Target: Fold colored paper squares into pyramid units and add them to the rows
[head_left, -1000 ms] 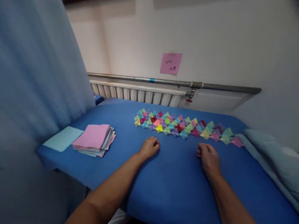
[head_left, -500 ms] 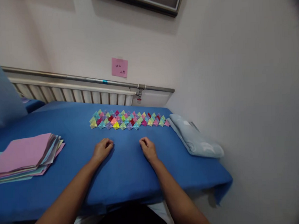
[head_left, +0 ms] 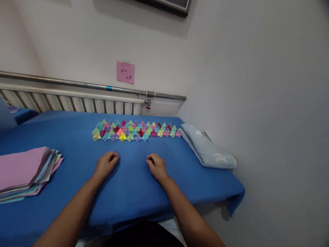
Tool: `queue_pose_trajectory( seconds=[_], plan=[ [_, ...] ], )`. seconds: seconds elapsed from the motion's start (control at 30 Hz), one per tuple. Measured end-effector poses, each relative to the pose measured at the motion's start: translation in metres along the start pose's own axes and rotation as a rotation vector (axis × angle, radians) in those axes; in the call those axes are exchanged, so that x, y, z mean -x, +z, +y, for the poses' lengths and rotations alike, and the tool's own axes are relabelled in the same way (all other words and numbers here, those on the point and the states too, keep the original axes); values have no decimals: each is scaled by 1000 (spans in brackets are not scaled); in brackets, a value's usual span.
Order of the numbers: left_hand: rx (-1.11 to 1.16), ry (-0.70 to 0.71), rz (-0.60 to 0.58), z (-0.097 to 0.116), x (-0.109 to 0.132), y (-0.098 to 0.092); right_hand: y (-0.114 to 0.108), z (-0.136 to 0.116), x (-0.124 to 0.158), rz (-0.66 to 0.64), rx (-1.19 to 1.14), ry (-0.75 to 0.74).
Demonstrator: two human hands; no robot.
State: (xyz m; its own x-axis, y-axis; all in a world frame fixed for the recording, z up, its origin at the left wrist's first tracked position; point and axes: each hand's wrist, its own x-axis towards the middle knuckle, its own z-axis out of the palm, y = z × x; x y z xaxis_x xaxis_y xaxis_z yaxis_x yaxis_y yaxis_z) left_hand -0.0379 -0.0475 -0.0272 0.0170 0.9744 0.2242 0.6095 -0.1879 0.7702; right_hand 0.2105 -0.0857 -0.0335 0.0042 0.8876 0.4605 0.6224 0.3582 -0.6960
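My left hand (head_left: 106, 164) rests on the blue cloth-covered table (head_left: 134, 185) with its fingers curled under into a loose fist. A short way to its right, my right hand (head_left: 156, 166) lies the same way, fingers curled, nothing visible in it. Beyond both hands several small folded paper pieces (head_left: 134, 130) in many colours lie packed together in rows. A stack of square coloured paper sheets (head_left: 22, 173), pink on top, sits at the left.
A folded pale blue cloth (head_left: 207, 149) lies at the table's right end by the wall. A radiator (head_left: 69, 101) with a metal pipe runs along the back. A pink note (head_left: 125, 72) is stuck on the wall. The table's edge drops off at right.
The view has swung to the right: the blue curtain has left the frame and the right wall and table end show. Both hands stay curled on the cloth.
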Motion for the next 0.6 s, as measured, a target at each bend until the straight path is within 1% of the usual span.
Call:
queue_pose_trajectory(
  seconds=[0.37, 0.6],
  plan=[
    [-24, 24, -39, -8, -5, 4, -1, 1, -2, -20, 50, -29],
    [-123, 53, -56, -10, 0, 5, -6, -12, -6, -57, -31, -32]
  ],
)
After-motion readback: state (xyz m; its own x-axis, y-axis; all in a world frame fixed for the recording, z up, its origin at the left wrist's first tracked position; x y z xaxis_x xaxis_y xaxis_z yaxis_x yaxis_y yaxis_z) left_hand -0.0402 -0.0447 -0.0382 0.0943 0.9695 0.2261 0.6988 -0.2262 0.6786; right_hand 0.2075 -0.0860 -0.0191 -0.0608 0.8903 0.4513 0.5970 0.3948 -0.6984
